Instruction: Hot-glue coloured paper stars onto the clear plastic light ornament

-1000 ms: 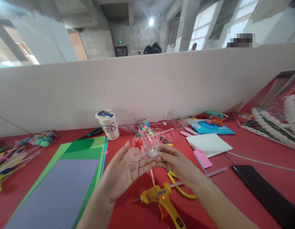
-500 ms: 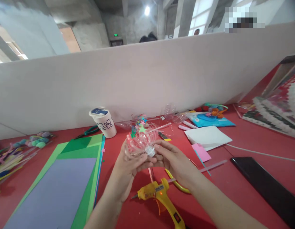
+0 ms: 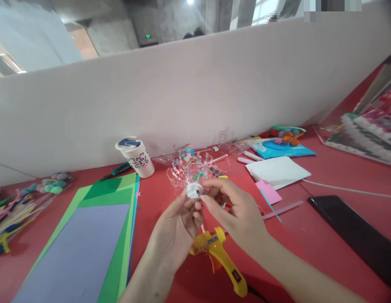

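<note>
A small white round plastic piece (image 3: 194, 191) with a dark spot faces me in the middle. My left hand (image 3: 176, 231) has its thumb and fingers closed on it from below and the left. From the right, my right hand (image 3: 235, 206) pinches at its edge. Just behind the piece is an ornament of curled clear plastic strips (image 3: 178, 171), with shiny coloured stars (image 3: 186, 153) on it. Whether the piece is fixed to the ornament I cannot tell. Below the hands lies a yellow glue gun (image 3: 225, 259), its nozzle hidden by my left hand.
Purple (image 3: 75, 248) and green paper sheets (image 3: 122, 195) lie left, behind them pliers (image 3: 121, 169) and a white cup (image 3: 141, 162). To the right are a white sheet (image 3: 277, 172), pink paper (image 3: 269, 191) and a black phone (image 3: 350, 235). A white partition (image 3: 189, 97) stands behind.
The ornament has been turned, so the white piece now faces me and the strips are behind it. My left hand has moved from the strips to the white piece.
</note>
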The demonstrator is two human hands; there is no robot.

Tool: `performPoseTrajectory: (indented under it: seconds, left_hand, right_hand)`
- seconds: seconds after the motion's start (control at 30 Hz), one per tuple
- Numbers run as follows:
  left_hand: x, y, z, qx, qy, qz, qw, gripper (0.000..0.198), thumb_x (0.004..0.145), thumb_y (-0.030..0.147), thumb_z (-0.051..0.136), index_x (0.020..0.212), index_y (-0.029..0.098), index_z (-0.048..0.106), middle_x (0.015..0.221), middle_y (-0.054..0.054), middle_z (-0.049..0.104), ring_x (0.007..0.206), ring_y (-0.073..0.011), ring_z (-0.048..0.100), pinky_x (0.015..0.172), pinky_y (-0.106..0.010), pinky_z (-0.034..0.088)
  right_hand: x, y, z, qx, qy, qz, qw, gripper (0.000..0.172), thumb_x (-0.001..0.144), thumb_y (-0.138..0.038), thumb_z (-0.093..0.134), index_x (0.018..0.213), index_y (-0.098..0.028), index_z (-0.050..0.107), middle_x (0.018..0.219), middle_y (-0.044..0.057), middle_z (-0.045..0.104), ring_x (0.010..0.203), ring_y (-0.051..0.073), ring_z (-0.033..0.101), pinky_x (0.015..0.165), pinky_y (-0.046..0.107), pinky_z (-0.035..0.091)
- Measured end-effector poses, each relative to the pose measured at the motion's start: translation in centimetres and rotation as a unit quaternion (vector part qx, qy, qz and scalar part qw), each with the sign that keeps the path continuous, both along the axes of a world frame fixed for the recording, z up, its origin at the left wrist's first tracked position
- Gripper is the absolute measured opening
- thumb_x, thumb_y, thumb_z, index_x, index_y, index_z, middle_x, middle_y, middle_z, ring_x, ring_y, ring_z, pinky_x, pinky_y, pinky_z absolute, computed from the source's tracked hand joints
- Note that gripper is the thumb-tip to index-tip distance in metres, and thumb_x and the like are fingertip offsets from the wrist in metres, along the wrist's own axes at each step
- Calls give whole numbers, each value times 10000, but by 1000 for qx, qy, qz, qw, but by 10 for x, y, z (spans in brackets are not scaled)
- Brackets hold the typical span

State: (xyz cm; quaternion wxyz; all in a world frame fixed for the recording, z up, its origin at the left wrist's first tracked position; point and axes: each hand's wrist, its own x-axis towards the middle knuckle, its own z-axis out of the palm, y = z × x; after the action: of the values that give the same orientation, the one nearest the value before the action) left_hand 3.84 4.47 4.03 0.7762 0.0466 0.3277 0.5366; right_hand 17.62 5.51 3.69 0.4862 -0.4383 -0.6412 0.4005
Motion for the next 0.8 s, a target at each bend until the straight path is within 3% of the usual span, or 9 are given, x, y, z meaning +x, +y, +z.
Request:
performPoseTrajectory:
  seconds: [0.13,0.33,0.57,0.7,0.8]
  left_hand:
    - [2,-3,2,45,-1,7,999,208,912,112,461,873,88,664,722,-48,698,629,-100,660,658,-209,559]
    - [4,-3,7,38,-15,9,999,288,936,150,432,810,72,679,686,-70,713,634,-124,688,691,-244,582]
    - [6,-4,9,14,-28,43,999,340,927,86,389,762,61,686,573,-53,663,559,-108,667,683,-217,582]
    - [6,-3,8,30,-33,57,997,237,866,44,468,808,75,695,718,-73,716,711,-128,703,770,-224,577]
    - [7,-3,4,67,-10,72,995,160,793,25,562,812,98,703,759,-57,725,726,-122,698,772,-219,575]
  right_hand:
    - [1,-1,2,70,-55,-27,996,123,792,-216,603,913,-229,589,679,-35,548,589,115,516,532,233,420]
    - [5,0,5,110,-92,-12,990,58,824,-186,578,870,-221,570,699,-39,551,585,96,514,514,207,418]
    - [5,-8,-1,270,-145,-19,952,143,911,-122,477,956,-159,608,755,3,538,590,81,495,543,209,415]
    - [4,-10,-3,275,-151,-33,949,194,913,-128,473,1045,-129,616,751,10,530,578,87,487,542,228,405]
    - [1,-9,-2,208,-90,-24,974,181,879,-153,535,1033,-182,625,770,0,560,620,97,504,581,239,400]
